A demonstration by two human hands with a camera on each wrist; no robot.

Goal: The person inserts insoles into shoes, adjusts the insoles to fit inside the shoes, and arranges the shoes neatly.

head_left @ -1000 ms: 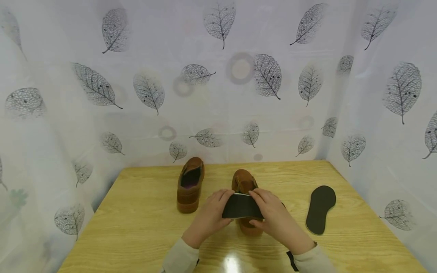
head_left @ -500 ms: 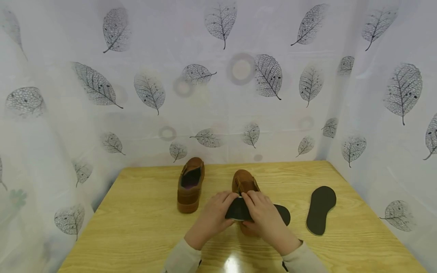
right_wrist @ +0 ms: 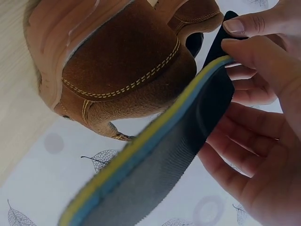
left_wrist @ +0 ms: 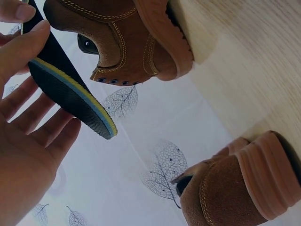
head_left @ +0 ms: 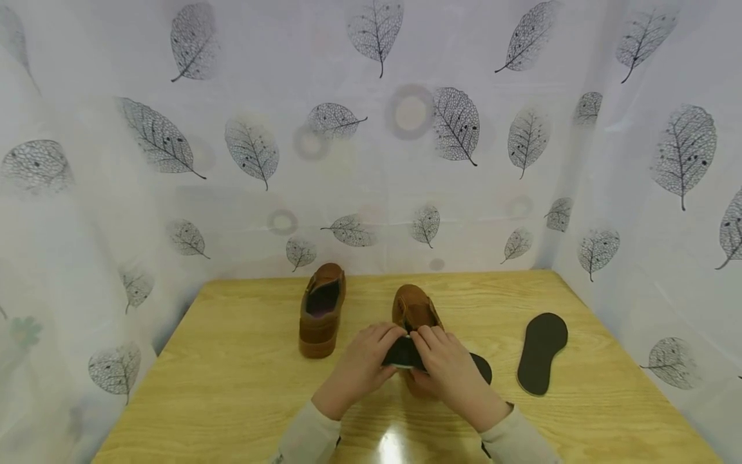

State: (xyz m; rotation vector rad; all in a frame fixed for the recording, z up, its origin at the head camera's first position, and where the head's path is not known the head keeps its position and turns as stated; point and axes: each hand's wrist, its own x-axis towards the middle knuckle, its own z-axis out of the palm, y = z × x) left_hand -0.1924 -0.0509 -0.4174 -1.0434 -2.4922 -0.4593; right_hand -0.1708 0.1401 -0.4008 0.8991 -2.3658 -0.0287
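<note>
Between both hands is a shoe insole [head_left: 401, 353], black on its faces, with yellow and blue layers along its edge [right_wrist: 160, 136]. My left hand [head_left: 362, 361] pinches one end, thumb on one face and fingers on the other [left_wrist: 44, 80]. My right hand [head_left: 449, 367] grips it farther along, and the rounded end sticks out to the right of that hand. Both hands are close together over the heel part of a brown leather shoe [head_left: 410, 299]. That shoe's toe points away from me; the hands and insole hide much of its opening.
A matching brown shoe [head_left: 320, 322] stands to the left, its dark opening facing up. A second black insole [head_left: 542, 354] lies flat on the right of the wooden table [head_left: 243, 386]. A white curtain with leaf prints [head_left: 371, 161] hangs around the back and sides.
My right hand has moved left, closer to my left hand, along the insole. More of the insole's rounded end now shows right of that hand. Over the last half second the hands barely move.
</note>
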